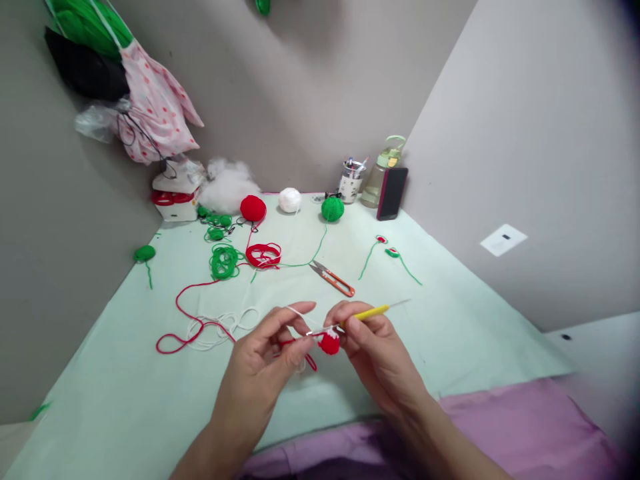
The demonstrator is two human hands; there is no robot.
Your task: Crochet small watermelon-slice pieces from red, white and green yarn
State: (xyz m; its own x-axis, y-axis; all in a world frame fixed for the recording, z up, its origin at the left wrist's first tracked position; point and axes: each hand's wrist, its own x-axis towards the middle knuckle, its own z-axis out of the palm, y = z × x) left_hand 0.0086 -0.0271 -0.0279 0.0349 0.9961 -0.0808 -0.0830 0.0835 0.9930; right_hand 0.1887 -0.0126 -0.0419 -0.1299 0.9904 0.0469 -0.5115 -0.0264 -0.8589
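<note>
My right hand (373,340) is closed on a crochet hook (371,314) with a yellow handle, its metal end pointing left. Between my two hands sits a small red and white crocheted piece (329,342), close against my right fingertips. My left hand (273,350) is closed in a pinch on yarn beside the hook's tip, with white yarn (299,312) running over its index finger. Red yarn (193,333) and a loose tangle of white yarn (220,331) trail across the table to the left. The exact hold of the left fingertips is partly hidden.
Orange thread snips (334,279) lie beyond my hands. Red (253,209), white (289,200) and green (333,209) yarn balls stand farther back, near stuffing (227,187). Two small crocheted pieces with green tails, one of them green-edged (393,253), lie right. A phone (393,193) leans against a bottle (374,183).
</note>
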